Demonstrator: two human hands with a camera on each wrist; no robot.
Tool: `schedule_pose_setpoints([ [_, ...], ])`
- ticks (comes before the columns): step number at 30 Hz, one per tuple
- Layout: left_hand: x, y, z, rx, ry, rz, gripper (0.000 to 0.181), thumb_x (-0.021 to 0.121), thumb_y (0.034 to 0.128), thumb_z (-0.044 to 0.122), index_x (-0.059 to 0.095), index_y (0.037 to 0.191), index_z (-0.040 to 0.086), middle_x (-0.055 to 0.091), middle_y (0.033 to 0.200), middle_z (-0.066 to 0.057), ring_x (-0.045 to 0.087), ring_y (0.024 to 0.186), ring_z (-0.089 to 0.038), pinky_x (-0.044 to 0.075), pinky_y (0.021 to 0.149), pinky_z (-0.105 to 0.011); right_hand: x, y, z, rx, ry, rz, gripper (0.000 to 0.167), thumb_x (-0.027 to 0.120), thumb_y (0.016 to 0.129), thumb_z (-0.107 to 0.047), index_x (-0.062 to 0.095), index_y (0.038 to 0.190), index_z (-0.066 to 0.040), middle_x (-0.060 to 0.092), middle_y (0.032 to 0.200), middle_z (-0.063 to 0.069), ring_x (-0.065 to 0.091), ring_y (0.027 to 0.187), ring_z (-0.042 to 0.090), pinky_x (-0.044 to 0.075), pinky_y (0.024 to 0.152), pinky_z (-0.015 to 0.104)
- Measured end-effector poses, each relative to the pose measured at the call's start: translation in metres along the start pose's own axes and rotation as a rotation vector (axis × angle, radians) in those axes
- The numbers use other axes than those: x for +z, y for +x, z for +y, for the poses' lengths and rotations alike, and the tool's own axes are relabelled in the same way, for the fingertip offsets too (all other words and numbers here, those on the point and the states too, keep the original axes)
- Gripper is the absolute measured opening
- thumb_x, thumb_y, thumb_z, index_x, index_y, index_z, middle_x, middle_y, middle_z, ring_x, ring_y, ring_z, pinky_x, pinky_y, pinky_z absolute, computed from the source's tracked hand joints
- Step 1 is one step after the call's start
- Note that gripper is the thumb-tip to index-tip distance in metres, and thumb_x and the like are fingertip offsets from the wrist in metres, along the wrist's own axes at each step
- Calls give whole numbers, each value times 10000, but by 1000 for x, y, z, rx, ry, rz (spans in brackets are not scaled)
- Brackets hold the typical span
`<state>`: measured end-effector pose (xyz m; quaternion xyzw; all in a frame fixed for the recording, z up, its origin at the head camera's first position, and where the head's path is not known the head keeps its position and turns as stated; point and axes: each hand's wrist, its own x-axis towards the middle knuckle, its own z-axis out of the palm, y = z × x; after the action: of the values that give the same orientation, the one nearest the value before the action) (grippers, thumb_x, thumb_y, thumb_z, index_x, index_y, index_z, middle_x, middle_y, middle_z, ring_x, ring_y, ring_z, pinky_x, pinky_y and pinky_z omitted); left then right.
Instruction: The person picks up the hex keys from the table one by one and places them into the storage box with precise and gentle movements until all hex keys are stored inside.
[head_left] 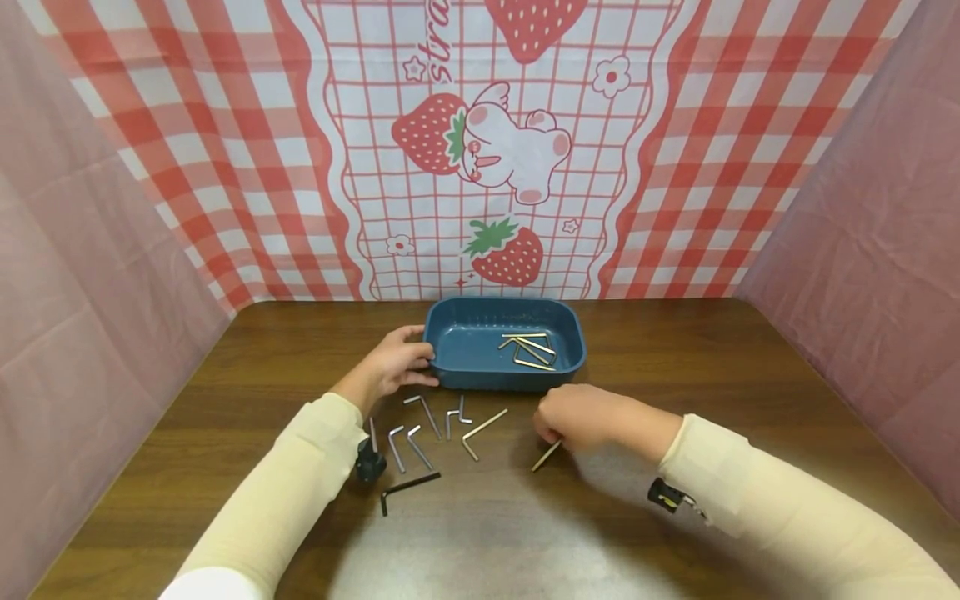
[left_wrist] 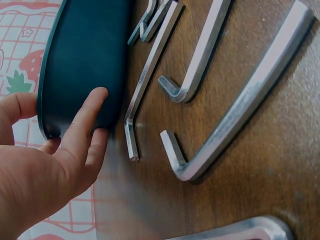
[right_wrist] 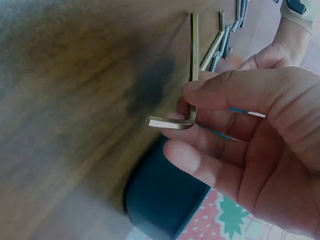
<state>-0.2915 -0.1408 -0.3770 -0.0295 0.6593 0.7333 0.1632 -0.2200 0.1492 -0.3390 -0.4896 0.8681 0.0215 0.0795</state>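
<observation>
My right hand point(head_left: 581, 417) pinches a gold L-shaped hex key point(head_left: 547, 456) between thumb and fingers, just in front of the blue bin's right part. In the right wrist view, the thumb of my right hand point(right_wrist: 250, 125) presses on the long arm of that key point(right_wrist: 194, 45), near its bend. My left hand point(head_left: 396, 362) holds the left end of the blue bin point(head_left: 495, 382), thumb and fingers spread around its wall. The left wrist view shows fingers of my left hand point(left_wrist: 60, 155) resting against the bin's outer side point(left_wrist: 82, 60). Several gold keys point(head_left: 534, 343) lie inside the bin, at its right.
Another gold key point(head_left: 470, 446) lies on the wooden table point(head_left: 525, 550) between my hands. Several silver keys point(head_left: 420, 448) are spread left of it, with a black key point(head_left: 411, 483) nearer the front. A checked strawberry cloth point(head_left: 285, 167) hangs behind the bin.
</observation>
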Motion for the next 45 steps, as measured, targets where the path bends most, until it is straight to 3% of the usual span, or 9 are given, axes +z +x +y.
schedule_pose_setpoints([
  [5,0,0,0,4,-2,-3,699,489,849,-84,258,1503,5,487,1070,-239,595,854,-272,543,812,-528,-11,2,2,-51,-3,1,290,588,611,140,544,591,-146,385,545,-135,363,524,53,301,461,198],
  [19,1,0,0,-1,2,3,684,489,860,-84,267,1499,9,494,1000,-200,584,784,-232,543,812,-526,-57,7,15,-85,51,21,298,579,654,166,544,632,-129,392,571,-131,351,560,57,326,514,213],
  [27,1,-1,0,-4,1,4,686,490,858,-83,268,1500,13,488,1069,-244,595,827,-255,544,811,-522,-78,14,26,-26,96,-24,249,582,744,140,592,691,-104,449,616,-104,401,596,81,386,550,231],
  [32,1,-1,1,-4,5,4,682,489,860,-83,271,1498,12,490,1069,-243,593,850,-269,548,806,-519,-86,21,38,5,122,-66,250,565,727,159,603,693,-86,469,627,-86,417,603,90,395,548,241],
  [40,1,1,1,1,7,0,680,487,865,-80,264,1502,9,497,1068,-249,599,827,-256,555,791,-509,-99,37,49,161,54,-163,232,587,759,156,645,732,-67,548,687,-28,485,664,146,444,591,263],
  [45,0,0,1,1,3,-1,692,489,858,-87,257,1504,4,495,1085,-257,599,871,-284,555,791,-511,-105,49,51,180,8,-193,236,583,759,143,631,707,-82,562,671,-15,502,629,135,436,558,238],
])
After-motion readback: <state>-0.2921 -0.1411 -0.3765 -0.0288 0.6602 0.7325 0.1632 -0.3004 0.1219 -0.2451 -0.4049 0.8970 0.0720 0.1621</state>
